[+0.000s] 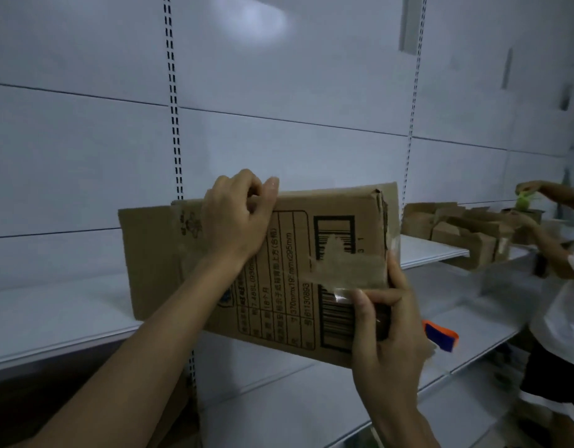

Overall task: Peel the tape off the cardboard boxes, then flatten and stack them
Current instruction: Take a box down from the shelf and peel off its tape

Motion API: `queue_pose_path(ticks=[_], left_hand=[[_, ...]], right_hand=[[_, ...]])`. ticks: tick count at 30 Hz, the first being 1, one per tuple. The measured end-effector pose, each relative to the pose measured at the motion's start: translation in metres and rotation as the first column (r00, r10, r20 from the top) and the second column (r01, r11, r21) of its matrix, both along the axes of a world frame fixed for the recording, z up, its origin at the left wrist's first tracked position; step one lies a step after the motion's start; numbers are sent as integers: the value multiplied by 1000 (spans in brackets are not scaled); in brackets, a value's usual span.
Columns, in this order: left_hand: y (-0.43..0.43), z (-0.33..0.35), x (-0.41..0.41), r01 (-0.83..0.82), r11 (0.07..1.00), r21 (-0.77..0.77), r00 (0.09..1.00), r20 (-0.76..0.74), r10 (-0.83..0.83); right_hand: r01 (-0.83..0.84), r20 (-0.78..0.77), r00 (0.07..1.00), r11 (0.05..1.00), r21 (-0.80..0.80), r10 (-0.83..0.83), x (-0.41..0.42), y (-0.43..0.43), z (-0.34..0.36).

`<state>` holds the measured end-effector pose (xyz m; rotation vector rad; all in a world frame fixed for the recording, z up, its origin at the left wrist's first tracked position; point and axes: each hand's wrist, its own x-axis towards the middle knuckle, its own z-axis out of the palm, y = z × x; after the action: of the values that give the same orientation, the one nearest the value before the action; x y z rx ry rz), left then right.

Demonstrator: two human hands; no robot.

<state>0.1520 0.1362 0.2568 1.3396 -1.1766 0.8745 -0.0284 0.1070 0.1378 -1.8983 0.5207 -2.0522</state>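
A: Where's the box?
B: The box (279, 253) is held up in front of a white shelf (52, 318), printed face toward the camera. The hands are apart. The left hand (237, 218) grips the box's top edge, fingers curled over the rim. The right hand (385, 321) is at the box's right edge, thumb and fingers pinching a strip of clear tape (343, 294) that lies across the lower barcode.
A: Anything in it?
B: Can't tell; only the one face shows. Right of the box, on a shelf board, sits a heap (463, 234) of other brown boxes with loose flaps. Their insides are hidden too.
A: Edges?
B: The box's top right corner is crumpled and split. Just above the tape, a patch of the printed skin is torn down to raw brown, cutting into the upper barcode.
A: Room around it?
B: White shelf board shows left of the box and below it. A slotted post (173, 101) rises behind its top left. Just right of the box's lower corner is an orange and blue thing (440, 336), blurred. Farther right stands another person (557, 312), hands up at the heap.
A: Any writing?
B: A table of Chinese print, turned sideways. I read "370mm", "295mm", "18个月" and "61130893". Beside the upper barcode, "3 1".
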Motion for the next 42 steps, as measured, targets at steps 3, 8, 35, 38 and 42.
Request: queue_pose_path(ticks=[3,8,35,38,42], left_hand=[[-1,-34,33,-94,995,8,994,-45,95],[19,-78,124,-126,979,163,676,-708,205],[200,-89,-50,-549,787,-281,597,-791,134],[212,-104,-68,-565,804,-185,570,-793,218],[204,-111,-74,-545,837,33,566,-722,397]], right_hand=[[46,-20,999,999,2,-46,10,4,-12],[100,-95,991,995,27,-97,17,-2,-27],[-364,-17,931,930,48,365,-39,-9,22],[-450,-81,878,872,190,471,-33,-18,14],[-441,-189,835,833,333,517,-21,-34,1]])
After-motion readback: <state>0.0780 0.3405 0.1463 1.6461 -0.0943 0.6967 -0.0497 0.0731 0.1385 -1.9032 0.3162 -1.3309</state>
